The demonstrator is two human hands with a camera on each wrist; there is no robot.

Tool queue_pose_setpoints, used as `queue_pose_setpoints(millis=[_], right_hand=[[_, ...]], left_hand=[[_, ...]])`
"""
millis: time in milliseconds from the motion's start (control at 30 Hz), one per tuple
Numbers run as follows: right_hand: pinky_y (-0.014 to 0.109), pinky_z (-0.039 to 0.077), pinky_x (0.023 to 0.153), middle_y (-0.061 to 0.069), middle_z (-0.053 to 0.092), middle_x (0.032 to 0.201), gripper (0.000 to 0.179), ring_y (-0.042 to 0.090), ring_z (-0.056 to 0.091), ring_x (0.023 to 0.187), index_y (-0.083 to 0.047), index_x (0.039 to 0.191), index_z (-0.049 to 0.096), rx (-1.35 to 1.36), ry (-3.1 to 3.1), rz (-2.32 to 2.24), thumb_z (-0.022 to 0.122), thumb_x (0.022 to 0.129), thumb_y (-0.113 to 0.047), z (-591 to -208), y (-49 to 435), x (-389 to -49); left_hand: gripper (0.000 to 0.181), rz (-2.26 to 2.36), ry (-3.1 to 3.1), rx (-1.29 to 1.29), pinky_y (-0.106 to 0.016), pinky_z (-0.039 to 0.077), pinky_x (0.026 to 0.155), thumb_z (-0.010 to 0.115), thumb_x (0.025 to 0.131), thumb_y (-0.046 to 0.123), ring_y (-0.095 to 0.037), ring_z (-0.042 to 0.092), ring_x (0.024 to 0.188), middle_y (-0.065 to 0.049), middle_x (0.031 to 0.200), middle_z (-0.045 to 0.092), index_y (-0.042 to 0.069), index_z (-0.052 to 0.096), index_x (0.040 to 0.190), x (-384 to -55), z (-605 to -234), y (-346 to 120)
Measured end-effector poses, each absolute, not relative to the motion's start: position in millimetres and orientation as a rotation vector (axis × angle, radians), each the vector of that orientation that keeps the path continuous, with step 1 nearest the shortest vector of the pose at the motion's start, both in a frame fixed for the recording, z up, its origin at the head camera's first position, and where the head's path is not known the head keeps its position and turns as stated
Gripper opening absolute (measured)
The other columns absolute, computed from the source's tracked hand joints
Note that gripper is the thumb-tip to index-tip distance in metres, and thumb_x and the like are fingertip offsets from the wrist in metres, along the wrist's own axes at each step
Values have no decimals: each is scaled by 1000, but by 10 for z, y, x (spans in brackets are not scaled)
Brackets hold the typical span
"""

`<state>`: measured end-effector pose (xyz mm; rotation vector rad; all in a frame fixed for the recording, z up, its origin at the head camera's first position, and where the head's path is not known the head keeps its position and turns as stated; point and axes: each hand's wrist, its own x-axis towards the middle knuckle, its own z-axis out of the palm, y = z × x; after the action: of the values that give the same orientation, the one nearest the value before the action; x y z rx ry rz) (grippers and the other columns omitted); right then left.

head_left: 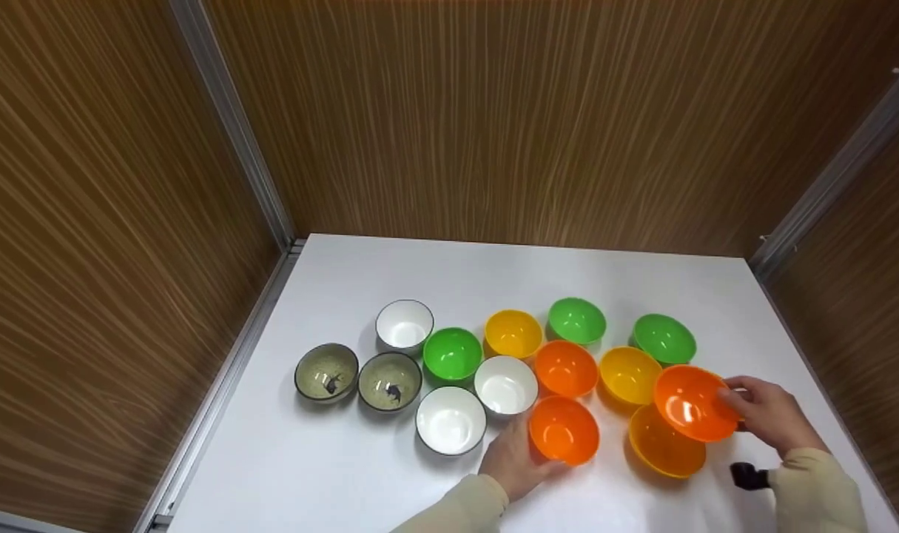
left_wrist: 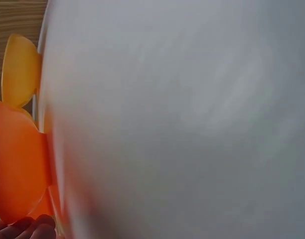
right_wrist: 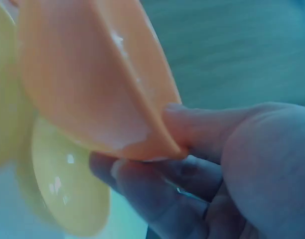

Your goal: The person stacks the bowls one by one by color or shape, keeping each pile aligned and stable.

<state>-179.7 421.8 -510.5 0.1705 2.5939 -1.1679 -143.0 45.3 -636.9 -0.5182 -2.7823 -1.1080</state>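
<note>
My right hand (head_left: 771, 414) pinches the rim of an orange bowl (head_left: 695, 403), thumb inside and fingers beneath, as the right wrist view shows. That bowl is held tilted above a yellow bowl (head_left: 667, 453), partly covering it in the head view. My left hand (head_left: 514, 459) curves round the near left side of another orange bowl (head_left: 564, 431), with the fingertips (left_wrist: 43, 226) at its side in the left wrist view. Just behind that bowl stands a third orange bowl (head_left: 565, 369). A white bowl (head_left: 451, 420) is left of my left hand.
Also standing on the white table (head_left: 308, 474) are yellow bowls (head_left: 630, 375) (head_left: 513, 334), green bowls (head_left: 664, 339) (head_left: 577, 321) (head_left: 453, 354), white bowls (head_left: 506, 385) (head_left: 405, 324) and two grey-green patterned bowls (head_left: 327, 372) (head_left: 390, 381). Wood-grain panels (head_left: 493, 126) enclose the back and sides.
</note>
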Motion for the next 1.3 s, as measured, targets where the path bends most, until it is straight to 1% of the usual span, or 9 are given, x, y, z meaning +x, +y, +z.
queue_pose_setpoints(millis=[133,300,433,567,667,833,933,1033,1300], right_hand=[[34,58,73,28,61,116,59,25,66,88,8,131,48,57,2656,-1169,54,98,-40,-5108,3904,-1896],[33,58,70,25,62,115,50,26,64,89,8,127,53,-74,2686,-1170,56,98,-32,-5131,3570,-1992],[31,57,66,21,64,109,39,23,64,84,7,120,58,-173,2705,-1173,58,98,-25,-5208,3355,-2048],[31,56,64,15,66,101,27,20,64,79,2,112,63,-226,2697,-1208,59,97,-20,-5294,3184,-2087],[31,56,64,13,67,99,23,20,64,78,0,109,64,-242,2692,-1225,60,96,-19,-5338,3083,-2094],[31,56,62,11,67,95,21,19,64,75,1,107,64,-252,2675,-1236,61,95,-16,-5404,2956,-2087],[30,55,59,9,67,91,20,19,62,70,1,107,64,-271,2681,-1213,60,95,-15,-5445,2910,-2089],[30,55,58,10,66,91,19,19,62,67,2,108,63,-266,2685,-1203,59,96,-13,-5472,2879,-2092],[32,57,63,13,66,99,19,20,64,76,2,110,62,-298,2622,-1214,57,96,-10,-5541,2780,-2071]], left_hand=[[95,-915,-2775,-629,-32,45,99,72,75,60,-17,56,115,-4,129,55,9,33,146,-1464,-6315,386],[90,-628,-2723,-799,-25,50,89,70,77,60,-14,58,99,-2,112,59,3,40,140,-1542,-6175,299],[82,-431,-2625,-933,-21,49,80,71,76,60,-13,54,91,1,104,56,5,48,133,-1645,-6042,258],[88,-265,-2543,-1043,-24,46,89,69,71,68,-14,50,101,1,112,54,9,48,131,-1761,-5909,242],[99,-171,-2583,-1099,-32,40,104,68,67,74,-18,46,117,-2,125,51,9,43,137,-1838,-5837,241],[115,-40,-2765,-1149,-44,24,115,61,66,81,-26,27,141,-6,147,37,9,28,148,-1909,-5802,257],[118,-25,-2826,-1158,-45,20,116,59,66,82,-25,19,144,-5,153,31,10,22,152,-1926,-5811,264],[120,-63,-2850,-1153,-45,20,116,60,66,81,-25,18,145,-5,154,30,9,19,153,-1936,-5820,267],[120,-171,-2925,-1145,-45,16,117,62,68,78,-23,19,145,-3,155,30,13,11,155,-1943,-5828,304]])
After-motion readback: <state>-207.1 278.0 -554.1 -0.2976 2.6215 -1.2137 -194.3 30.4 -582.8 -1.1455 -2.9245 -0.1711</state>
